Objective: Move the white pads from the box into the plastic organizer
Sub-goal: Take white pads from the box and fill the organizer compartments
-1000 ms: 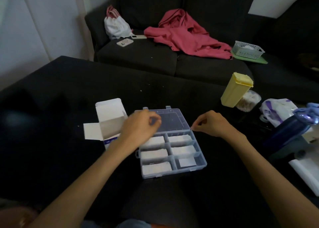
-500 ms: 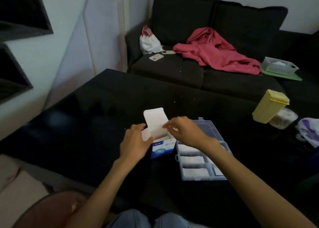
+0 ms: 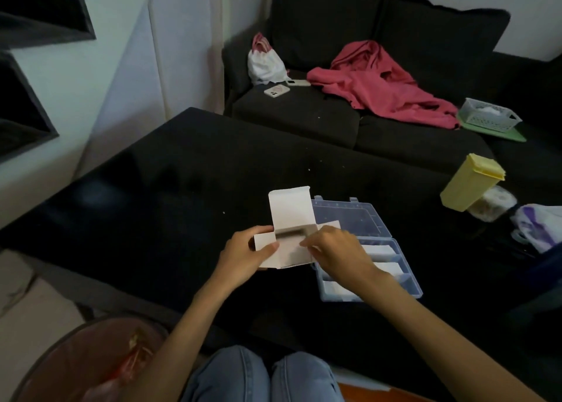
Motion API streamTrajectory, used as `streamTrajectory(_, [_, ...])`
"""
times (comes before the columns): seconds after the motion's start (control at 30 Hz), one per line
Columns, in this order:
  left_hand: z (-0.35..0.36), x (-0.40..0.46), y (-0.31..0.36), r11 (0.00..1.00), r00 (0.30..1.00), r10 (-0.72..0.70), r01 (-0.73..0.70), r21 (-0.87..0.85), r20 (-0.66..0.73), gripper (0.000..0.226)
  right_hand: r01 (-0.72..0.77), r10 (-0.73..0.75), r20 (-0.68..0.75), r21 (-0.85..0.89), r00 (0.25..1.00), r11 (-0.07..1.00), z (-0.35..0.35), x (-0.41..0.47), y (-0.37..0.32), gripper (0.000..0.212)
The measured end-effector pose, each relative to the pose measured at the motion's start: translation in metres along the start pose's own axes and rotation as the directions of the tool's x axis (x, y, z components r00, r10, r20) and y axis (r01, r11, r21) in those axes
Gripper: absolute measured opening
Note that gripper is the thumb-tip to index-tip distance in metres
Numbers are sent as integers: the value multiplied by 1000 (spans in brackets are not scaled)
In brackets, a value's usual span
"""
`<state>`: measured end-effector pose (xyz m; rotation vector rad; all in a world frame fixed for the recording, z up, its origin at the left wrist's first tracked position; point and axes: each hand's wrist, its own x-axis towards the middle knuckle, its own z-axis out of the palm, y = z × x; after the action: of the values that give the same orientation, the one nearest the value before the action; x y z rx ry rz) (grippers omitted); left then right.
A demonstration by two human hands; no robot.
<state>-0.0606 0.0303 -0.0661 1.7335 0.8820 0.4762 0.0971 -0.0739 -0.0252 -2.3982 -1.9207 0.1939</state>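
1. Nearest, jeans-clad knees (image 3: 261, 377) show at the bottom edge, with a reddish bin (image 3: 91, 362) to their left on the floor.
2. Just beyond, the left hand (image 3: 243, 257) grips the box (image 3: 292, 243) by its left side, thumb across the side flap, holding it over the black table (image 3: 152, 189).
3. The right hand (image 3: 337, 249) has its fingers curled at the box's open mouth; whether they pinch a pad cannot be told.
4. Touching the box on the right, the organizer (image 3: 365, 249) lies open, white pads (image 3: 380, 249) in its compartments.
5. Farther right stands a yellow container (image 3: 471, 185).
6. Farthest, a red cloth (image 3: 380, 82) lies on the sofa (image 3: 334, 122).
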Motion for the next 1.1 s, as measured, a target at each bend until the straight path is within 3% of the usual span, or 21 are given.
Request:
streamTrajectory(0.1, [3, -1, 1, 999, 999, -18, 17, -33, -34, 40, 34, -28, 74, -77, 997, 996, 5, 7, -10, 35])
streamTrajectory(0.3, [5, 3, 7, 997, 997, -65, 63, -44, -46, 41, 31, -9, 302, -68, 953, 997, 10, 37, -18, 57])
streamTrajectory(0.4, [6, 3, 9, 995, 995, -84, 82, -49, -48, 42, 13, 10, 348, -62, 937, 998, 10, 45, -19, 55])
streamTrajectory(0.57, [5, 1, 6, 993, 995, -89, 85, -88, -38, 44, 30, 5, 308, -109, 952, 994, 11, 44, -21, 37])
streamTrajectory(0.83, [5, 5, 5, 993, 995, -90, 86, -81, -43, 41, 26, -12, 127, -117, 992, 993, 14, 46, -17, 30])
streamTrajectory(1.1, [4, 9, 5, 997, 995, -73, 71, -31, -62, 40, 145, -126, 208, -81, 970, 986, 1, 46, -8, 32])
